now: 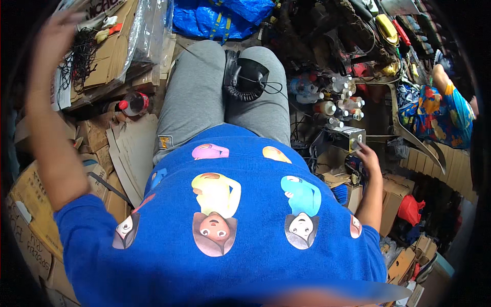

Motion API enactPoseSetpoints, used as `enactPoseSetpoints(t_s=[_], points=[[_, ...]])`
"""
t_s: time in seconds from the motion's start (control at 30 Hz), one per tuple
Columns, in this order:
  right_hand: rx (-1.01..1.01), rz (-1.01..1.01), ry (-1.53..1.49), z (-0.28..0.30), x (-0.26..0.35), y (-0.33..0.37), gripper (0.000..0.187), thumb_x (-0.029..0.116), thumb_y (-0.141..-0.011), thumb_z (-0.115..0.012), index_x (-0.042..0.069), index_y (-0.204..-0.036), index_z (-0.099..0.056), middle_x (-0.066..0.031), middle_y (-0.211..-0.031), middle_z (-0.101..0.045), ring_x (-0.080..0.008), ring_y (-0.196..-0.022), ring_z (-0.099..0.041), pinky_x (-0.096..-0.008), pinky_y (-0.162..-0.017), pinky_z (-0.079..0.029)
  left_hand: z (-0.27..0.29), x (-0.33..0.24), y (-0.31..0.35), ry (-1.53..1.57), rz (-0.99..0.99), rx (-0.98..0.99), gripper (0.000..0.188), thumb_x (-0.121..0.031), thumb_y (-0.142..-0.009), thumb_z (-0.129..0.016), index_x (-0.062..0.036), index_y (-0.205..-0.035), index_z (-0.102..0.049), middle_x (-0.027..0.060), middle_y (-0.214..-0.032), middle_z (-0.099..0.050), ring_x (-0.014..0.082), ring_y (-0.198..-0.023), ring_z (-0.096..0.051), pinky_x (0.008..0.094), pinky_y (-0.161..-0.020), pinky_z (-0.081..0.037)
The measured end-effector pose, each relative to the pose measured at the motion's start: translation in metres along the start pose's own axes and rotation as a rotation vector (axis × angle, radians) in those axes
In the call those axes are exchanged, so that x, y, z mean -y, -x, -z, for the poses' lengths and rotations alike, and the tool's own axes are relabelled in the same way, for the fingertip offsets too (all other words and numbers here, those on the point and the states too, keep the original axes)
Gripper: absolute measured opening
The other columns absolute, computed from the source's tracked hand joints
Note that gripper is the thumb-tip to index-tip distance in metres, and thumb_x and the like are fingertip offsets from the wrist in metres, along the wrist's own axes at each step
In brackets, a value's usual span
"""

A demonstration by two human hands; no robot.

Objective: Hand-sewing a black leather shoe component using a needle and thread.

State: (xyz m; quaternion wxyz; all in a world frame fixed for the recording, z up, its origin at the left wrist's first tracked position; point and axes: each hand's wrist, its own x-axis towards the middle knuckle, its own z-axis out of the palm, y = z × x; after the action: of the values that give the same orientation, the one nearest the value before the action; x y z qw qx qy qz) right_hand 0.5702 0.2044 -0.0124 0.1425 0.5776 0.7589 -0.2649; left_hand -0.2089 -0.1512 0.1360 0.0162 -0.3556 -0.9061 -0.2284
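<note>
I sit in grey trousers and a blue printed shirt, with a black lamp-like device with a coiled cord (245,77) resting on my lap. My left hand (53,38) is raised at the upper left, blurred, fingers spread, above a tangle of black wires (79,61) on flattened cardboard; it holds nothing that I can see. My right hand (369,156) reaches out to the right, fingertips touching a small grey metal box (347,138) with a round knob on its face.
Cardboard boxes (30,204) crowd the left; a dark bottle with a red cap (134,104) lies by my left knee. Several plastic bottles (332,100) stand beyond the box. Blue bags (220,18) lie ahead. Another person in a colourful shirt (440,110) sits at right.
</note>
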Motion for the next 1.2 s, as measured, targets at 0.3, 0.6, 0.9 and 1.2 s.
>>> enactPoseSetpoints(t_s=[0.3,0.6,0.9,1.2], points=[[0.422,0.436,-0.772,-0.074,0.324,0.011,0.030,0.018,-0.085,-0.065,0.005,-0.111,-0.058,0.0030,-0.087,-0.058,-0.0050,-0.078,-0.049,-0.0224,-0.071,-0.041,-0.197,-0.171,0.122,0.543,-0.597,0.629,0.022,-0.023,-0.083,-0.061,-0.0069,-0.096,-0.066,0.0165,-0.081,-0.064,0.0327,-0.078,-0.062,0.0386,-0.072,-0.048],[0.328,0.443,-0.756,-0.064,0.311,-0.015,0.025,0.025,-0.088,-0.063,0.008,-0.073,-0.052,0.0070,-0.066,-0.046,-0.0041,-0.062,-0.039,-0.0212,-0.056,-0.032,-0.169,-0.099,0.082,0.253,-0.343,0.550,0.022,-0.024,-0.085,-0.061,-0.0027,-0.083,-0.061,0.0141,-0.076,-0.061,0.0239,-0.072,-0.059,0.0346,-0.065,-0.044],[0.116,0.513,-0.644,-0.046,0.302,-0.022,0.026,0.011,-0.086,-0.060,0.008,-0.112,-0.064,-0.0010,-0.094,-0.057,-0.0090,-0.087,-0.052,-0.0237,-0.076,-0.043,-0.162,-0.136,0.077,0.765,-0.455,0.566,0.025,-0.015,-0.086,-0.059,-0.0044,-0.108,-0.064,0.0073,-0.112,-0.062,0.0169,-0.108,-0.055,0.0292,-0.094,-0.042],[0.052,0.783,-0.343,-0.049,0.360,-0.019,0.014,0.001,-0.073,-0.068,0.007,-0.085,-0.068,-0.0036,-0.084,-0.058,-0.0137,-0.081,-0.059,-0.0254,-0.073,-0.047,-0.228,-0.203,0.074,0.591,-0.770,0.946,0.026,-0.018,-0.076,-0.070,-0.0024,-0.097,-0.064,0.0123,-0.098,-0.064,0.0223,-0.093,-0.061,0.0327,-0.082,-0.047]])
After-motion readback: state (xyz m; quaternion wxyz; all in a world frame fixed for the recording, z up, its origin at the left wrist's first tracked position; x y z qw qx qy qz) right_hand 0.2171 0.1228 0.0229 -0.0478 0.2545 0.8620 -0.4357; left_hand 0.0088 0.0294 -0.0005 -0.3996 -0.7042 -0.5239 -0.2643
